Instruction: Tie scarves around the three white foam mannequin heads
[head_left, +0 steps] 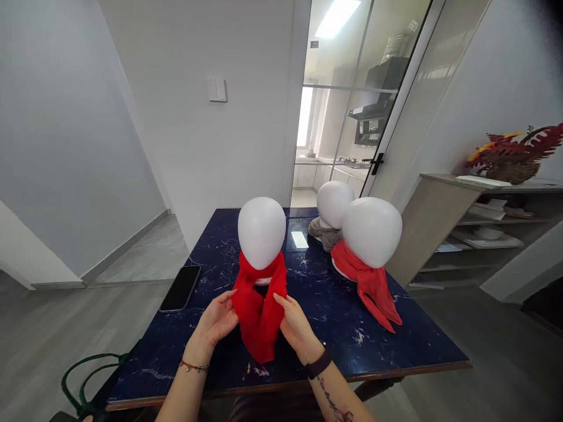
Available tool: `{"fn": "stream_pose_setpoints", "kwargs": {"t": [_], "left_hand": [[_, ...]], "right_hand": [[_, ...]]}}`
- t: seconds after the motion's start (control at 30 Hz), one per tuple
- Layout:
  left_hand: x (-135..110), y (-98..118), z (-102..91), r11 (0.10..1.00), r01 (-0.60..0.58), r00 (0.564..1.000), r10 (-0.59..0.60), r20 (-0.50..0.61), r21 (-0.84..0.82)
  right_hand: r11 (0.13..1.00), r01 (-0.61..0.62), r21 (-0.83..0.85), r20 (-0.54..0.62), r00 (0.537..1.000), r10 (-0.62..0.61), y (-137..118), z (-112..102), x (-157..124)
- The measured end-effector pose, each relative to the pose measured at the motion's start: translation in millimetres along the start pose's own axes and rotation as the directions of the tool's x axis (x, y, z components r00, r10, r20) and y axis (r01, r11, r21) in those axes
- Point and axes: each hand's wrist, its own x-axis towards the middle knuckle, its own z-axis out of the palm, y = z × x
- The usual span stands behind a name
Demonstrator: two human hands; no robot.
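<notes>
A white mannequin head (262, 231) stands upright on the table in front of me. Around its neck lies a bright red scarf (259, 328), its two sides hanging down toward the near edge. My left hand (219, 318) pinches the scarf's left side, and my right hand (294, 321) pinches its right side. Between the two sides a small gap shows part of the white base. To the right stands another white head (373, 230) with a lighter red scarf (373, 287) tied at its neck. Behind it is a third white head (334, 202) with a grey-brown scarf (325, 234).
The dark blue marbled table (308, 328) bears a black phone (180, 288) near its left edge. Green bag handles (83, 375) stick up at the lower left. A shelf unit (475, 234) with a flower basket (512, 161) stands right, beside a glass door (347, 99).
</notes>
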Motion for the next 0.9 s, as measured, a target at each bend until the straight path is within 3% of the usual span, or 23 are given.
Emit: {"fn": "stream_pose_setpoints", "kwargs": {"t": [0.27,0.33,0.43,0.57,0.63,0.67,0.7,0.77,0.83,0.9], "left_hand": [[-14.8,5.4,9.6,0.999,0.054,0.984,-0.053,0.17,0.001],[-17.0,0.8,12.8,0.998,0.067,0.992,-0.066,0.106,-0.006],[-16.4,-9.6,17.0,1.0,0.021,0.995,-0.023,-0.097,-0.022],[-12.7,-25.5,15.5,0.998,-0.07,0.938,0.069,-0.34,0.01],[-11.5,-31.7,10.3,0.989,-0.093,0.902,0.133,-0.41,0.116],[-11.1,-34.0,6.8,0.965,-0.132,0.884,0.219,-0.413,0.227],[-10.8,-35.9,3.0,0.91,-0.178,0.862,0.327,-0.388,0.374],[-9.9,-39.6,-4.3,0.68,-0.237,0.8,0.542,-0.258,0.694],[-8.1,-44.7,-9.3,0.377,-0.184,0.746,0.655,-0.121,0.908],[-4.6,-52.1,-10.9,0.128,-0.069,0.703,0.71,-0.043,0.989]], "right_hand": [[0.983,0.1,-0.156,-0.03,0.994,-0.105,-4.3,-1.7,9.4],[0.979,0.13,-0.156,-0.014,0.991,-0.134,-3.1,0.0,12.9],[0.979,0.144,-0.142,-0.025,0.988,-0.149,-0.8,2.7,17.3],[0.977,0.158,-0.141,-0.055,0.984,-0.167,0.4,1.9,19.5],[0.969,0.185,-0.166,-0.088,0.976,-0.201,-0.3,-0.5,19.6],[0.966,0.19,-0.175,-0.101,0.972,-0.21,-0.9,-1.7,19.5],[0.967,0.184,-0.178,-0.109,0.973,-0.205,-1.6,-2.8,19.4],[0.973,0.153,-0.173,-0.114,0.978,-0.174,-2.5,-3.6,18.9],[0.976,0.126,-0.176,-0.116,0.982,-0.148,-2.6,-2.2,17.4],[0.975,0.121,-0.185,-0.101,0.985,-0.141,-2.1,1.6,14.4]]}}
